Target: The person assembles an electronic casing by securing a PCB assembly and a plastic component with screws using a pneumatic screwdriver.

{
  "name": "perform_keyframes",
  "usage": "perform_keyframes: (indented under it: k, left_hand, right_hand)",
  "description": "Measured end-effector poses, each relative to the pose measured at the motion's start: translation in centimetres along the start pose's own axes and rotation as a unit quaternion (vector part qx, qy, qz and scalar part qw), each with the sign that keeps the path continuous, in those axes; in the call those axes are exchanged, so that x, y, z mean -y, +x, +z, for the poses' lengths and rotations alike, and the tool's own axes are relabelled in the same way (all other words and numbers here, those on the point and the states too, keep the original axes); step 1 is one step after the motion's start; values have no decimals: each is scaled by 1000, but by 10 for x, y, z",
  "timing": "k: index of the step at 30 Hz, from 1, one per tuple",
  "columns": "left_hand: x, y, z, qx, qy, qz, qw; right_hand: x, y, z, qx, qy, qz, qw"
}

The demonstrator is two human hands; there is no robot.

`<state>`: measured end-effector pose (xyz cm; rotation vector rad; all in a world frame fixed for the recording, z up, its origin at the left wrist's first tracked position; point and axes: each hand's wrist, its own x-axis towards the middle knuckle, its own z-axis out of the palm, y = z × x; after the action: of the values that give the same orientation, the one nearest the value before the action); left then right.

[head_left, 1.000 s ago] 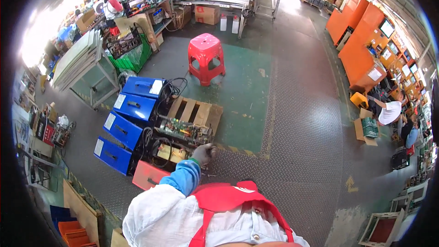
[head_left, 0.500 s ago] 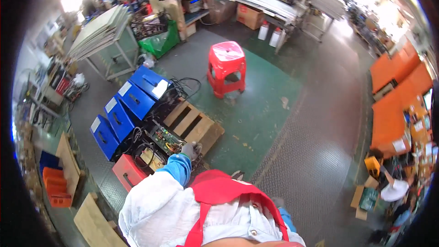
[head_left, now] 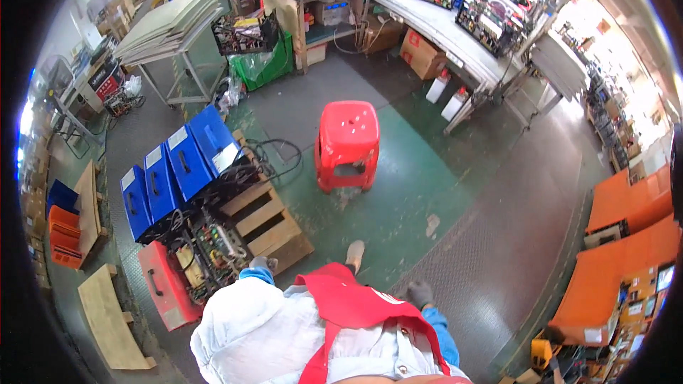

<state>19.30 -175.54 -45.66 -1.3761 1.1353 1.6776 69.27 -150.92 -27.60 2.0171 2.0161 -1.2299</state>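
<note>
The left hand (head_left: pixel 265 263), in a grey glove, had come to the near corner of the slatted wooden pallet (head_left: pixel 260 231); half a second earlier it was up over the end of the open machine (head_left: pixel 213 245). That machine, its circuit boards bare, sat just left of the left hand, and a red panel (head_left: pixel 169 284) with a dark handle stood farther left. Whether the left hand gripped or merely rested could not be told, since the sleeve covered most of it. The right hand (head_left: pixel 420 294), also gloved, now showed more fully, low at the body's right side, well apart from the machine; nothing could be seen in it, and how far its fingers were spread could not be told.

The view had turned, so the red stool (head_left: pixel 348 131) now stood ahead of and between the hands, in the way of the workbench (head_left: pixel 455 27) beyond. Blue machines (head_left: pixel 153 178) stood in a row past the open one, ahead and left of the left hand, with black cables (head_left: pixel 281 144) looping off toward the stool.
</note>
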Motion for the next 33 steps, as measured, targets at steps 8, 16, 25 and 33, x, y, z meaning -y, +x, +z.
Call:
perform_keyframes:
  k: [8,16,25,33]
  left_hand:
    - [152,-167,355,468,315,127,816]
    - [249,-203,604,462,169,-90,866]
    - [241,-114,642,245,28,104,963]
    - [223,-95,625,143,-106,161,971]
  right_hand:
    - [-100,139,-34,81,-160,-77,981]
    - [-61,311,-142,131,-291,-120,940]
    - [-4,624,-305,170,-501,-213,821]
    - [259,839,-409,74,46,-160,983]
